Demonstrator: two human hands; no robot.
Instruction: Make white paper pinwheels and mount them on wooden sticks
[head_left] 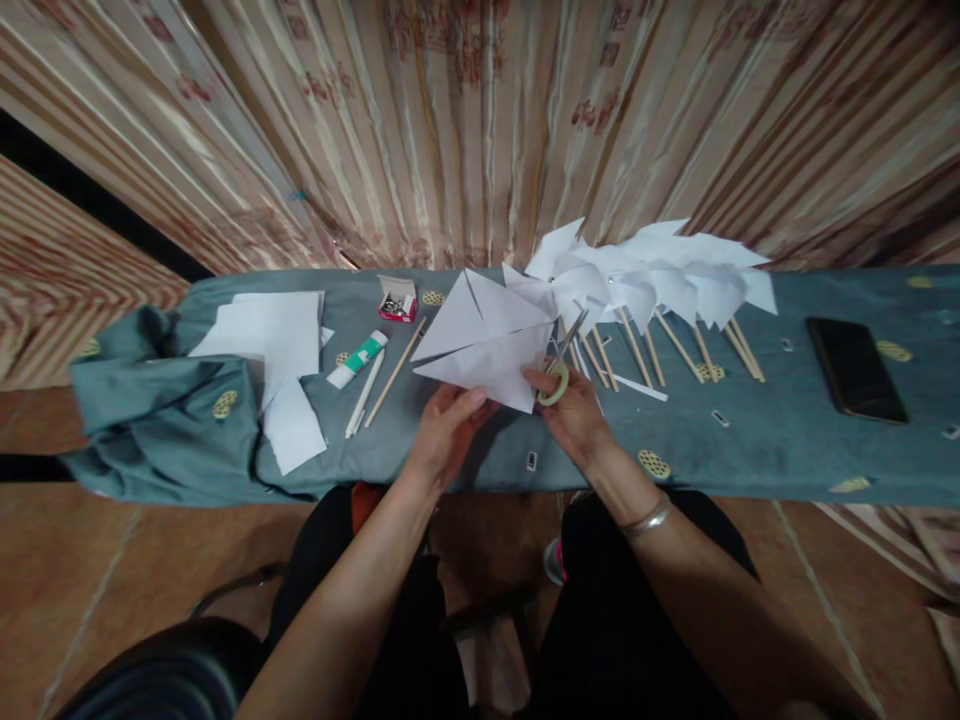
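My left hand [452, 425] grips the lower edge of a white paper square [487, 335], thumb on top. Slits run inward from the paper's corners. My right hand [574, 405] has its fingers around scissors [553, 385] with pale yellow-green handles, and its fingertips are at the paper's right part. The scissor blades point up and away, beside the sheet. Behind and to the right lie several white paper pinwheels [652, 285] on wooden sticks, partly overlapping each other. A thin paper strip [645, 388] rests near the sticks.
Left of the paper are a wooden stick [396, 372], a white pen [366, 392], a green-and-white glue tube [358, 359] and a small red box [397, 299] of metal pins. Paper sheets [281, 325] lie farther left. A black phone [856, 368] sits at right on the grey-green cloth [757, 440].
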